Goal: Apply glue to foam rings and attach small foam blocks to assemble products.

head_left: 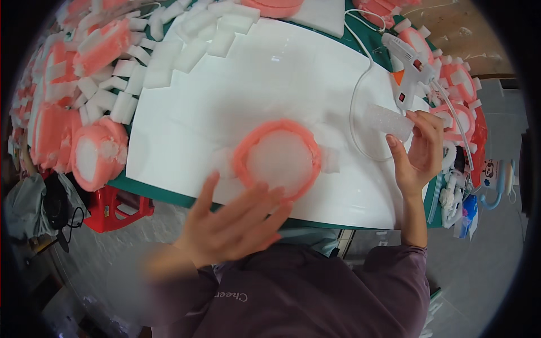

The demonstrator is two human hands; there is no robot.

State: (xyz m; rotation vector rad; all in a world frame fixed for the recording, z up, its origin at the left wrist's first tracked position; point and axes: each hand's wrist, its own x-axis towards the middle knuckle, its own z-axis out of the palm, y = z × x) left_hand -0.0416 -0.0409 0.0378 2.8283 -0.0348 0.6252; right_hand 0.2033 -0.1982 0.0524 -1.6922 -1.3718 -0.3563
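On the white board (186,135) before me lies a round piece with a fluffy pink rim (243,141) and a white middle. Blurred white foam tabs show at its left and right sides. My left hand (234,225), slightly smeared by motion, is open with fingers stretched over the piece's near edge; whether it touches is unclear. Between the thumb and fingers of my right hand (422,149) is a white foam block (387,120), held above the board's right side. A white glue gun (410,70) is just beyond that hand.
The glue gun's white cord (354,93) loops across the board. White foam blocks (194,53) cover the far left corner. Pink round pieces (96,152) pile up at left, with more (459,121) at right. A red stool (115,208) stands below the table's left edge.
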